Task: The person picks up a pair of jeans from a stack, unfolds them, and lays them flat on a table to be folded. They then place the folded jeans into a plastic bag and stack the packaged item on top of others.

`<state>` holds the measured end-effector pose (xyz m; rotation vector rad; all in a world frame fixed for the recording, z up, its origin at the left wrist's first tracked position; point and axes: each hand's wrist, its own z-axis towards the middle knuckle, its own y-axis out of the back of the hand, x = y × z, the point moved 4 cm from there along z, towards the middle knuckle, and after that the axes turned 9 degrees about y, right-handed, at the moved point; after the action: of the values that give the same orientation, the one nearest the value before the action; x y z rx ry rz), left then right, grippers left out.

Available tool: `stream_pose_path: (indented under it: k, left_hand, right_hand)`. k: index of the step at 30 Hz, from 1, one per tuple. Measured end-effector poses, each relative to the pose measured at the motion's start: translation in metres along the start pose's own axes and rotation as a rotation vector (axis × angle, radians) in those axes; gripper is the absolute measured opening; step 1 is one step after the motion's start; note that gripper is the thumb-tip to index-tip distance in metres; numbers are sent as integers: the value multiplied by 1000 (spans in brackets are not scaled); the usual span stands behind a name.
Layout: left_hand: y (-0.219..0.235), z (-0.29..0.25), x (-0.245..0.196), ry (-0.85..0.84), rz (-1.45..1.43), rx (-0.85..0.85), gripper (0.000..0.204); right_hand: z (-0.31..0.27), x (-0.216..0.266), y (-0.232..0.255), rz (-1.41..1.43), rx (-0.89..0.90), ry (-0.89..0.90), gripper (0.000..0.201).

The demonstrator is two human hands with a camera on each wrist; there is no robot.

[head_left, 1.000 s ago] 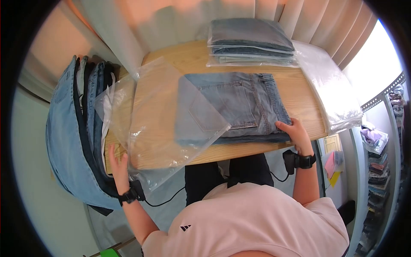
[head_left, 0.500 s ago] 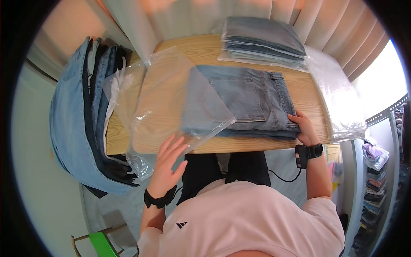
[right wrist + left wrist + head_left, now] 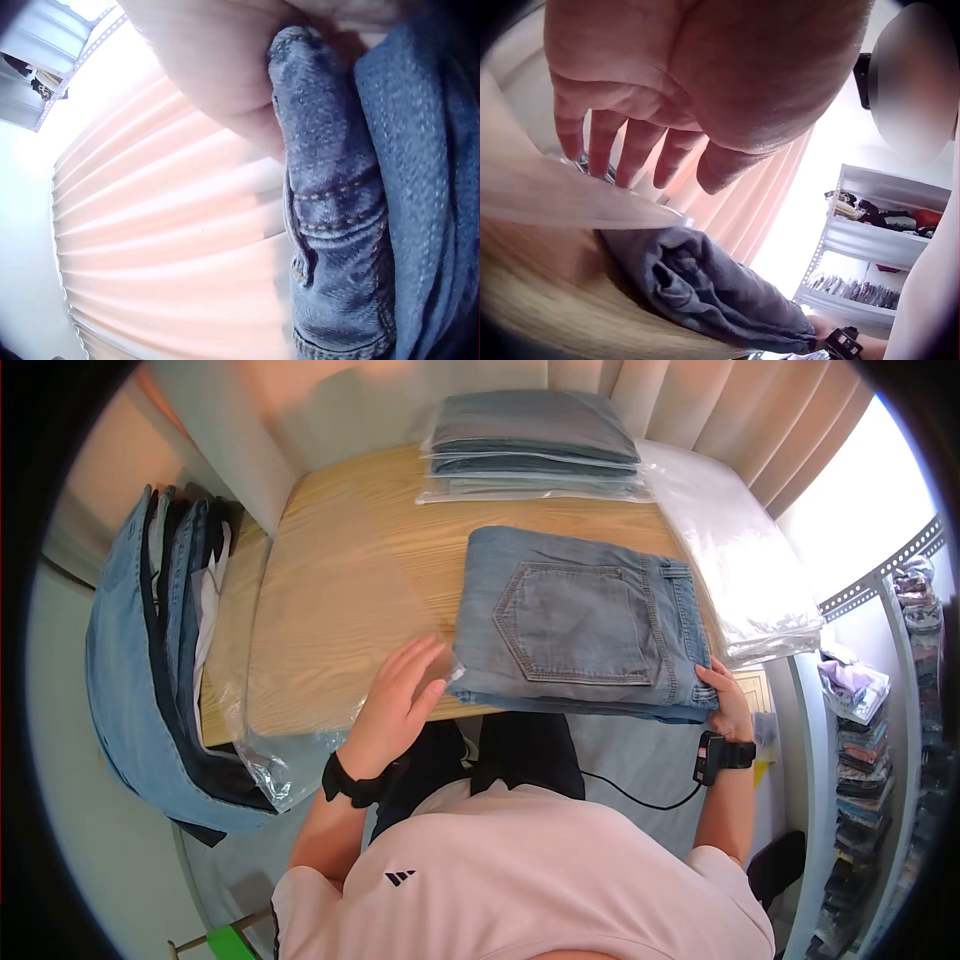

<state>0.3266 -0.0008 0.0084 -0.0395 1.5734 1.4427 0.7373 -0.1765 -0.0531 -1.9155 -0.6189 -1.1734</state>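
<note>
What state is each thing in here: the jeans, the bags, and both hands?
Folded jeans: folded flat on the table, not bagged.
Clear bag: lying flat on the table beside the jeans, empty.
Bagged jeans: stacked at the far edge, in bags.
Spare bags: piled at the right edge.
Hanging jeans: draped off the left end.
Left hand: fingers straight, on the clear bag.
Right hand: gripping the folded jeans' corner.

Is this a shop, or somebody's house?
Probably a small clothes-packing room, not a shop floor. Bagged jeans are stacked on the wooden table, more jeans hang beside it, and shelves hold packed clothing.
</note>
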Motion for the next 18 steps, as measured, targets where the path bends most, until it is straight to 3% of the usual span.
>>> stream_pose_path:
  k: [5, 7, 12, 15, 18]
  left_hand:
    - [-12, 27, -26, -1, -131, 13, 42]
    - [-27, 42, -13, 189, -190, 69, 48]
    - [-30, 70, -3, 340, -1, 163, 56]
    - [-38, 79, 15, 511, -670, 306, 52]
    - [-25, 86, 10, 618, -696, 289, 51]
  right_hand:
    - [-4, 7, -11, 97, 27, -3, 52]
    - [-5, 16, -26, 63, 212, 116, 72]
    - [2, 25, -37, -2, 306, 182, 85]
    - [8, 32, -47, -55, 323, 238, 88]
    - [13, 38, -55, -132, 332, 332, 89]
